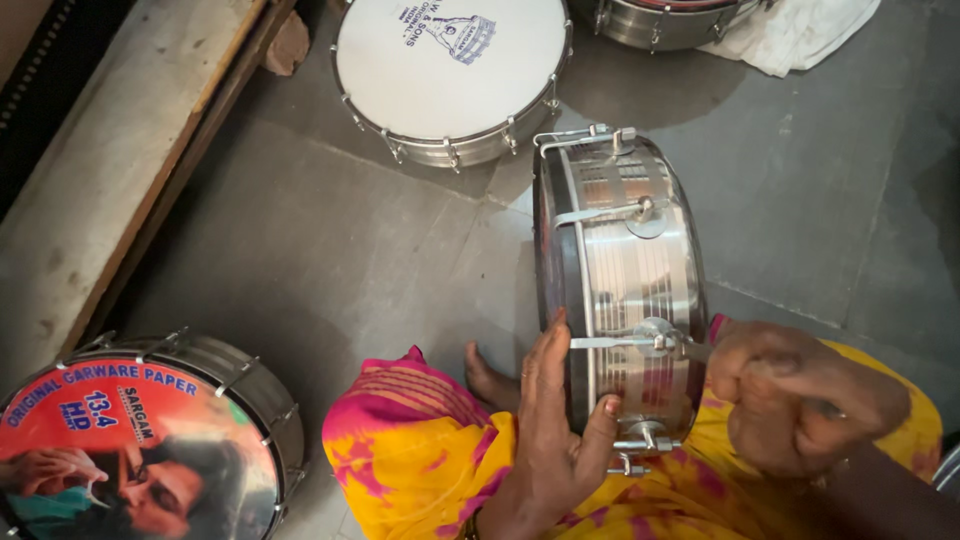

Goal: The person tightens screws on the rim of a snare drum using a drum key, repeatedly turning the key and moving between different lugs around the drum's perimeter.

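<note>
While our left hand [548, 420] braces steel drum [620, 290] rim at lower centre, our right hand [790, 395], fisted on tuning key, tightens tension rod [615, 342]; next move needs steady shell.

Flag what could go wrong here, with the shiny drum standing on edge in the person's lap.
1. The steel drum stands on its rim, steadied only by the left hand; it could roll or tip toward the white-headed drum.
2. The right hand grips a tool at a tension rod; a slip might strike the left fingers nearby.
</note>
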